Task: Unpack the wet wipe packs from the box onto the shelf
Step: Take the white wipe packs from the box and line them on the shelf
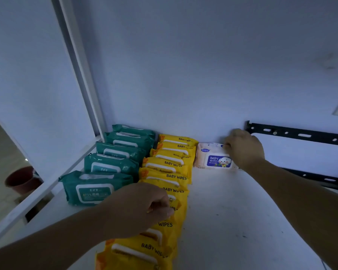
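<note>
On the white shelf [232, 221] stands a row of several teal wipe packs [109, 164] at the left and a row of several yellow baby wipes packs [170, 168] beside it. A pale peach baby wipes pack [211, 156] with a blue label stands against the back wall, right of the yellow row. My right hand [244, 149] grips its right end. My left hand [139, 207] lies over the yellow row near the front, fingers curled onto a pack's top edge. The box is out of view.
A white wall rises behind the shelf, with a white upright post [80, 75] at the left. A black slotted metal bracket [300, 134] runs along the wall at the right. A brown pot [21, 180] stands on the floor far left.
</note>
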The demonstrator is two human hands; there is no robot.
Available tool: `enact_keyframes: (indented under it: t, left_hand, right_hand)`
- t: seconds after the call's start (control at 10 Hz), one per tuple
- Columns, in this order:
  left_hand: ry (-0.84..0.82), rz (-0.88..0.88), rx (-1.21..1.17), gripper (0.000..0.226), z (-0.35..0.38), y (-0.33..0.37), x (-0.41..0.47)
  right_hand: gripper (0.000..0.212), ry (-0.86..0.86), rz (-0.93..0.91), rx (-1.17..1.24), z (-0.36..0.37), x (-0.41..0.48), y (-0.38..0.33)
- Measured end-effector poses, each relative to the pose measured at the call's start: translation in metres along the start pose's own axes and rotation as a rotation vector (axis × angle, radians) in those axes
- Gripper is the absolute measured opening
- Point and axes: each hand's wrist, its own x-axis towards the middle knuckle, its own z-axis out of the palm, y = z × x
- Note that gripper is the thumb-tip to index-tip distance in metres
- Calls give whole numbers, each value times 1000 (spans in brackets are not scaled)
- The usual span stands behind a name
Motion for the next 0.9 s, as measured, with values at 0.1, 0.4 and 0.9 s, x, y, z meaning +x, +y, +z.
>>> enact_keyframes:
  t: [0.1,0.4,0.9]
  left_hand:
    - [27,27,18,28,1,-6,-2]
    - [11,15,5,28,7,-10,3]
    - [-64,99,-12,18,-7,8,-1]
  right_hand:
    - [15,-35,20,-82,-5,3,-5]
    - [18,-131,159,-85,-1,9,-3]
    - [31,-204,107,535,-32,-72,16]
